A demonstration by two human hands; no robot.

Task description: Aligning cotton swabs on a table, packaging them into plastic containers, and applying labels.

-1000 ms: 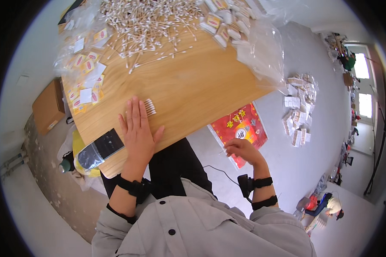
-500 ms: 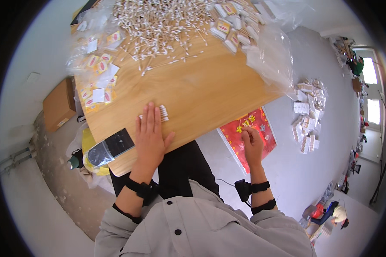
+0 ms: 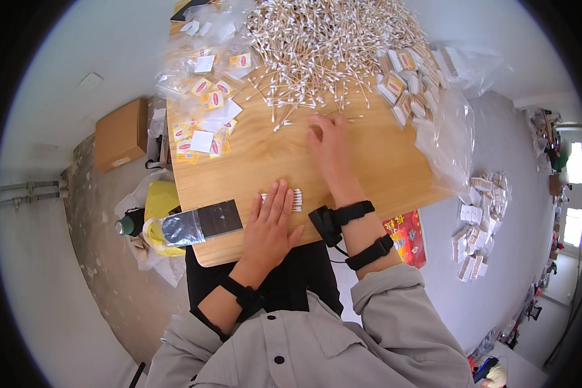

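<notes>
While my left hand (image 3: 270, 223) lies flat and released on the near part of the light wooden table (image 3: 252, 161), its fingertips rest on a small row of white-tipped cotton swabs (image 3: 293, 200). My right hand (image 3: 328, 143) reaches farther, fingers loosely curled and grasping nothing, at the near edge of the big loose heap of cotton swabs (image 3: 323, 42). Left of that lie small yellow-and-white packets (image 3: 204, 123).

Small clear packets with yellow-red labels (image 3: 204, 123) upper left on the tabletop (image 3: 271, 161), more packets (image 3: 404, 84) upper right, brown cardboard box (image 3: 119, 134) far left, red printed bag (image 3: 409, 238) on the floor, glossy dark pouch (image 3: 200, 223) at the lower-left tabletop edge.
</notes>
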